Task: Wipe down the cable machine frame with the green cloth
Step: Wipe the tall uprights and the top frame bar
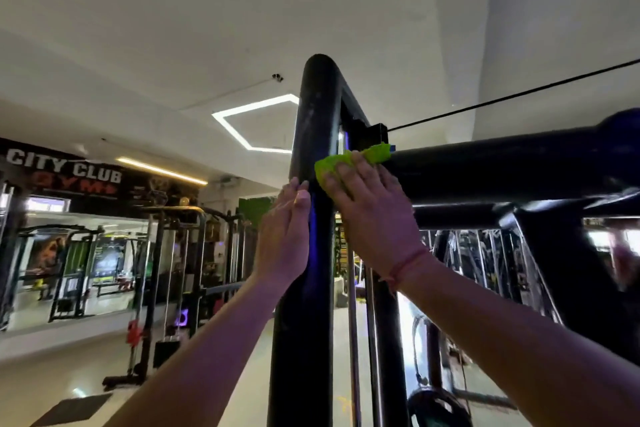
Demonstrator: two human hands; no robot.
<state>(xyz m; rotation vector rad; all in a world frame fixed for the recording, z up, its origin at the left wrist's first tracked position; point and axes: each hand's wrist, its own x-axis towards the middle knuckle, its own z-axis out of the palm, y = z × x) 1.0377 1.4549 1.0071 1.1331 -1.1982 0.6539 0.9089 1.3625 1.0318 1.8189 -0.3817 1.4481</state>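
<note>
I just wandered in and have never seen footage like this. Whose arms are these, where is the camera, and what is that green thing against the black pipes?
There is one picture, taken by a camera on a person's head, looking forward and up along their own arms. No robot here. The black pipes are the cable machine frame in a gym. The right hand presses a green cloth against the frame where the upright post meets a crossbar, fingers spread flat on it. The left hand rests flat against the post, holding nothing. A thin cable runs off to the right.
</note>
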